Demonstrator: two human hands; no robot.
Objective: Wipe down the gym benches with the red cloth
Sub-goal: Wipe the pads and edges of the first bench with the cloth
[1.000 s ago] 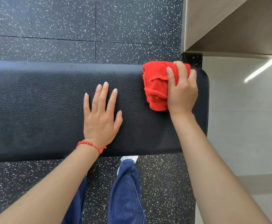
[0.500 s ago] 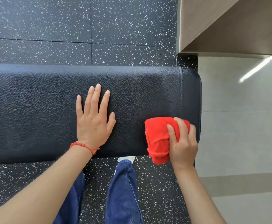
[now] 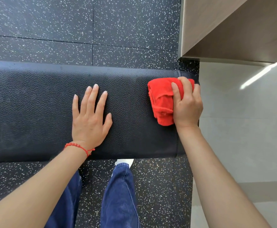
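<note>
R hand [image 3: 188,105] grips the bunched red cloth [image 3: 161,101] at the far right end of the black bench pad [image 3: 35,104]; unwiped length runs leftward, where the L hand [image 3: 89,119] lies flat, open.

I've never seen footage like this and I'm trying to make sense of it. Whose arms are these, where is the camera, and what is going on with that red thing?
There is no machine here. A person wears a camera on the head, looking down, so you see their own arms and their blue jeans. In front of them is a black padded gym bench on a speckled rubber floor. The left hand, with a red bracelet at the wrist, lies flat on the pad with its fingers spread, holding nothing. The right hand presses a bunched red cloth onto the pad near the bench's right end, wiping it.
</note>
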